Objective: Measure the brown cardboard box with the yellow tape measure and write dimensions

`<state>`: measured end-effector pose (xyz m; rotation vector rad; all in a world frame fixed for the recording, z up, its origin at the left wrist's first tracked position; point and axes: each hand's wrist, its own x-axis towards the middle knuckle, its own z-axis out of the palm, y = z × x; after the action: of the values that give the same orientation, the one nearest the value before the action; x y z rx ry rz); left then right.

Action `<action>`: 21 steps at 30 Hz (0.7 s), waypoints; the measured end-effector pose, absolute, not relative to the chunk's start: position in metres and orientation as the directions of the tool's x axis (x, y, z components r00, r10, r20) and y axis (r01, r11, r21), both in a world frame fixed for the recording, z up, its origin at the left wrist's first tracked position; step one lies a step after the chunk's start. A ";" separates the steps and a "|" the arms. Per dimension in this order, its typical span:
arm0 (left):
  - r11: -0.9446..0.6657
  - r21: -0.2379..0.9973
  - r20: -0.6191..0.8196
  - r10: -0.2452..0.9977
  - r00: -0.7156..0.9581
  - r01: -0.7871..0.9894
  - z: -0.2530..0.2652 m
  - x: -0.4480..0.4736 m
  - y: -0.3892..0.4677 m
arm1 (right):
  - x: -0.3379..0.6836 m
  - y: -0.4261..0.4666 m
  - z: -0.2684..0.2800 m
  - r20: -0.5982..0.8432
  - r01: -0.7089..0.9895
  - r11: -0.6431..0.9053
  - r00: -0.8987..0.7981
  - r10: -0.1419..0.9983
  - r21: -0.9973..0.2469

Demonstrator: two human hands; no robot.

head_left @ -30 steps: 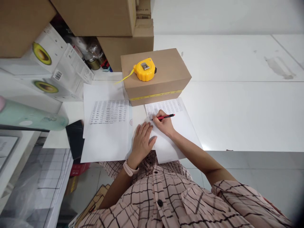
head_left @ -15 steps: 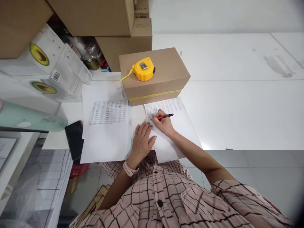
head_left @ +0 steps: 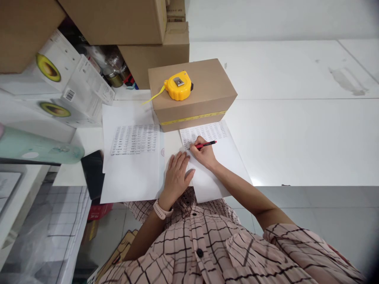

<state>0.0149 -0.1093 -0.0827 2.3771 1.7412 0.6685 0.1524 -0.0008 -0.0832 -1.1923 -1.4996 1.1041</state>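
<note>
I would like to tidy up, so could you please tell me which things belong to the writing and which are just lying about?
Belong to the writing:
red-and-black pen, in the right hand
white printed paper sheet beneath that hand

Apparently just lying about:
yellow plastic tape measure
brown cardboard box beneath it
mint-green cylindrical bottle
flat black rectangular object

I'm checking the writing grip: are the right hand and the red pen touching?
Touching. In the head view, the right hand grips the red pen, with its end jutting out.
</note>
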 end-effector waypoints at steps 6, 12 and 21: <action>-0.328 0.364 0.277 0.932 0.235 0.872 -0.082 0.015 -0.109 | 0.153 -0.001 -0.083 0.111 0.206 0.133 -0.118 0.987 -0.969; -0.330 0.355 0.280 0.930 0.238 0.875 -0.082 0.015 -0.109 | 0.153 -0.001 -0.081 0.134 0.189 0.158 -0.134 0.982 -0.969; -0.328 0.365 0.275 0.932 0.236 0.871 -0.080 0.016 -0.110 | 0.152 0.000 -0.082 0.125 0.221 0.147 -0.109 0.986 -0.964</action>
<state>0.0156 -0.1096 -0.0803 2.3605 1.7347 0.6781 0.1524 -0.0002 -0.0819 -1.2238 -1.5108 1.0559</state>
